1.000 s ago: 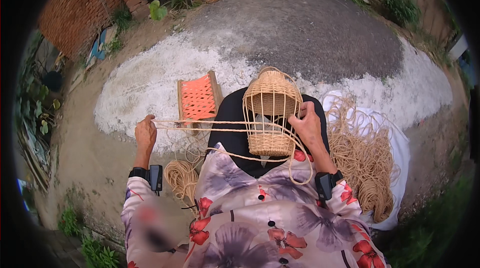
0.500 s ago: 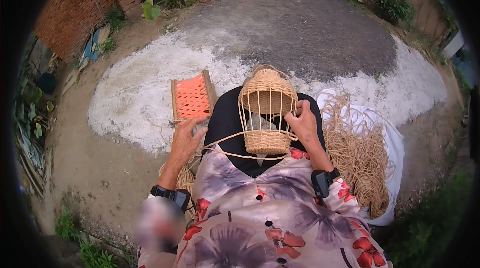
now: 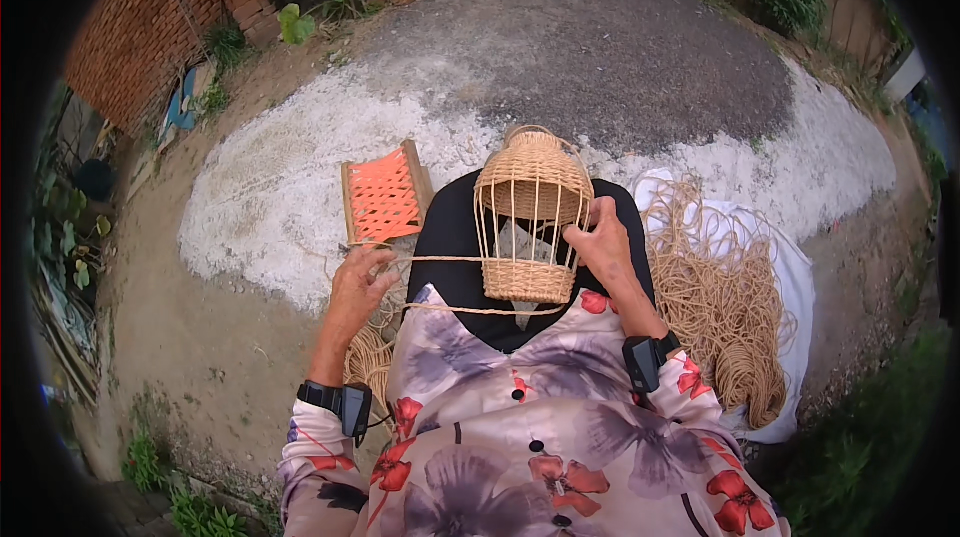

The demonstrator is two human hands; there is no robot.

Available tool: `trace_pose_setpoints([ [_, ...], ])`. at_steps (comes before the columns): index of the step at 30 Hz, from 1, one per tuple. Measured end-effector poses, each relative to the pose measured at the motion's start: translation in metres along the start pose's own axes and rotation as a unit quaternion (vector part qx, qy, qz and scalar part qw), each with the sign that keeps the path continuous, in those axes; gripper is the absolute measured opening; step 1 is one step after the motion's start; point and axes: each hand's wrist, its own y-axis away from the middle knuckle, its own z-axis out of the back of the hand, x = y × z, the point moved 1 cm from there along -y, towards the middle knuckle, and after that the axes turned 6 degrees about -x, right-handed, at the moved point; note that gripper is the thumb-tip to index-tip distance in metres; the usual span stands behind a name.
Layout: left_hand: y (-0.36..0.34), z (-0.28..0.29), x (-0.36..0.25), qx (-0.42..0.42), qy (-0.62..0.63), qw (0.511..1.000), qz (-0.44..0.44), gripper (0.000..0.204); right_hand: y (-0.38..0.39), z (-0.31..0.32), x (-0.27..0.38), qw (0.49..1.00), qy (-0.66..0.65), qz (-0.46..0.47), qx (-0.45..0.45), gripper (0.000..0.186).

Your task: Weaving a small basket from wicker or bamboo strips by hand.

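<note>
A tan woven basket lies across my lap, with a woven band at each end and bare upright stakes between them. My right hand grips its right side by the stakes, just below the far woven band. Out to the left, my left hand is closed on a tan twisted cord, which runs nearly straight to the near woven band. A second length of cord crosses lower down, in front of the basket. My right fingertips are partly hidden behind the stakes.
A low wooden stool with an orange webbed seat stands ahead of my left knee. To my right, a tangled heap of cord lies on a white cloth. A cord coil sits beside my left forearm. Brick walls and plants border the yard.
My left hand has moved slightly down and left, drawing the cord straighter towards the left. The right hand keeps its grip, and the basket has barely shifted.
</note>
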Motion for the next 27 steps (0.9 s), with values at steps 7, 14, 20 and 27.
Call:
trace_pose_setpoints([
  [7,0.0,-0.047,-0.076,0.176,0.497,0.697,0.487,0.037,0.005,0.006,0.007,0.998,-0.036,-0.034,0.023,0.037],
  [14,-0.031,-0.088,-0.072,0.074,0.534,0.77,0.342,0.023,0.007,0.009,0.004,0.997,-0.056,-0.033,0.032,0.039],
  [20,-0.046,-0.101,-0.079,-0.01,0.075,0.997,0.001,0.02,0.006,0.005,0.002,0.997,-0.061,-0.024,0.027,0.038],
  [27,-0.038,-0.102,-0.074,0.028,0.434,0.854,0.285,0.035,-0.001,0.002,-0.007,0.999,-0.034,-0.019,0.025,0.034],
])
